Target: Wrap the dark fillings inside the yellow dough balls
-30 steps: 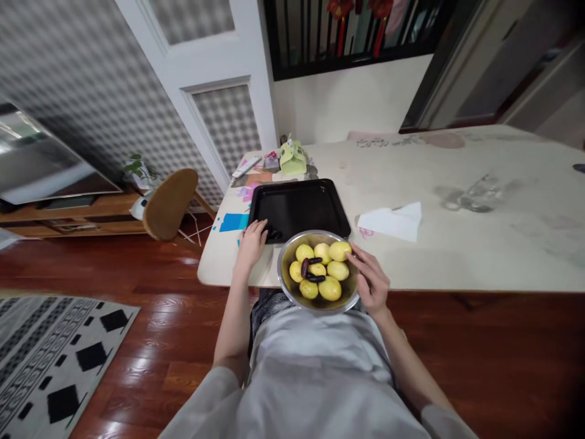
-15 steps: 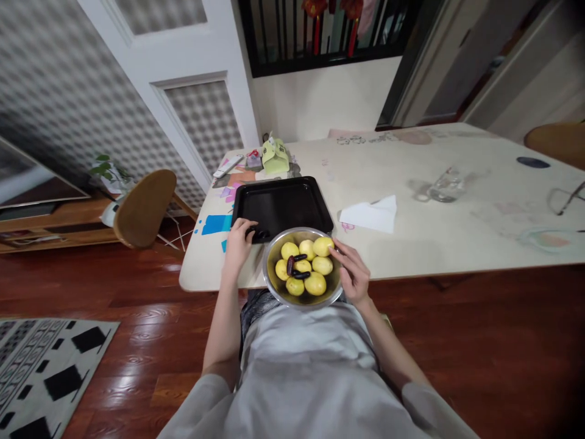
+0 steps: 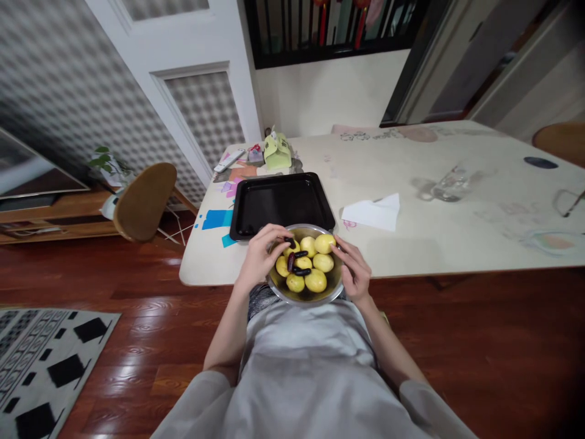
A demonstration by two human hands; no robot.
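L hand [image 3: 261,257] hides bowl [image 3: 304,299] rim.

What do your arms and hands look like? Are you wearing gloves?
No gloves. The left hand and the right hand are both bare, and I can see no watch, ring or bracelet. The forearms are uncovered too. Loose light grey sleeves begin around the elbows and match the light grey top.

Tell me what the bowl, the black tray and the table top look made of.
Bowl: metal, likely stainless steel; shiny, reflective silver rim. Tray: probably coated metal; dark, smooth, faint sheen. Table top: unclear, perhaps stone or laminate; pale, smooth, matte, stained.
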